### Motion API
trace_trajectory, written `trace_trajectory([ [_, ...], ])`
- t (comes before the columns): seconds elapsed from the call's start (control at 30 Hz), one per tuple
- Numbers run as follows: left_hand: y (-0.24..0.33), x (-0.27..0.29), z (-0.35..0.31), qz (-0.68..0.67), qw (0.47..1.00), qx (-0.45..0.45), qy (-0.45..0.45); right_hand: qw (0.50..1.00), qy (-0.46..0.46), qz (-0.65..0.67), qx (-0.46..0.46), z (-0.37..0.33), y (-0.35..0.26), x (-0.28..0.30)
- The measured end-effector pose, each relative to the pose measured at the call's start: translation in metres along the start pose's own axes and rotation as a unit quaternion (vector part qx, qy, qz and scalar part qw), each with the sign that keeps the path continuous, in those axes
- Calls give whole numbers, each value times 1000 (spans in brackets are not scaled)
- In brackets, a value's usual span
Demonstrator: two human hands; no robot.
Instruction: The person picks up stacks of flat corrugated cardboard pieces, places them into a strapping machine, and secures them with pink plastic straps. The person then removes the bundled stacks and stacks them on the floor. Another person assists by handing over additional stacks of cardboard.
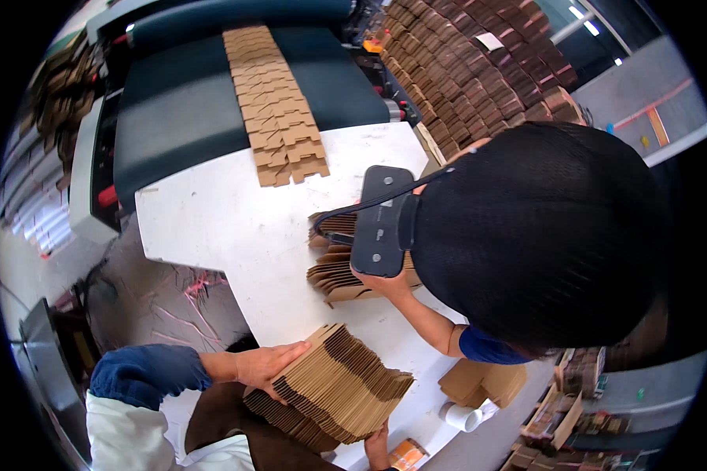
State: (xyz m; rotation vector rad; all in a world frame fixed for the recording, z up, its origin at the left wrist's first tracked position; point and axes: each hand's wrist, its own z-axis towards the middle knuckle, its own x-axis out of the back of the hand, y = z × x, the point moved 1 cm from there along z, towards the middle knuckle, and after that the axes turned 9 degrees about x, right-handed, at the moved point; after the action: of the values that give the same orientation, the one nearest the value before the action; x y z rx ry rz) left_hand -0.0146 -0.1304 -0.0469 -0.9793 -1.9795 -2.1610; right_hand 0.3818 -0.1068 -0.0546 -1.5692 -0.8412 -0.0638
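Between my two hands is a thick stack of folded brown cardboard blanks, tilted, with their notched edges fanned upward. My left hand grips the stack's left end, thumb side along the top edges. At the lower right end my right hand presses against the same stack; most of its fingers are hidden under the blanks. More blanks show below, close to my body. Across the white table, a co-worker's hand holds another row of upright blanks.
Overlapping flat blanks run down a dark green conveyor belt onto the table. The co-worker's black-capped head leans in from the right. A white roll and a brown cardboard piece lie at the right. Tall cardboard stacks stand behind.
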Motion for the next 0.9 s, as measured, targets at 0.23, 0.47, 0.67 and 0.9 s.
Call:
trace_trajectory([
  [0.23, 36, 18, -17, -72, 994, 33, 78, 996, -84, -18, -12, 23, -27, 33],
  [0.47, 81, 79, -37, -72, 987, 116, 88, 987, -156, -40, -21, 47, -70, 53],
  [0.67, 58, 119, -85, -117, 981, 107, 109, 975, -206, -67, -36, 62, -116, 24],
  [0.9, 25, 158, -132, -155, 974, 124, 106, 968, -243, -32, -49, 90, -176, -58],
])
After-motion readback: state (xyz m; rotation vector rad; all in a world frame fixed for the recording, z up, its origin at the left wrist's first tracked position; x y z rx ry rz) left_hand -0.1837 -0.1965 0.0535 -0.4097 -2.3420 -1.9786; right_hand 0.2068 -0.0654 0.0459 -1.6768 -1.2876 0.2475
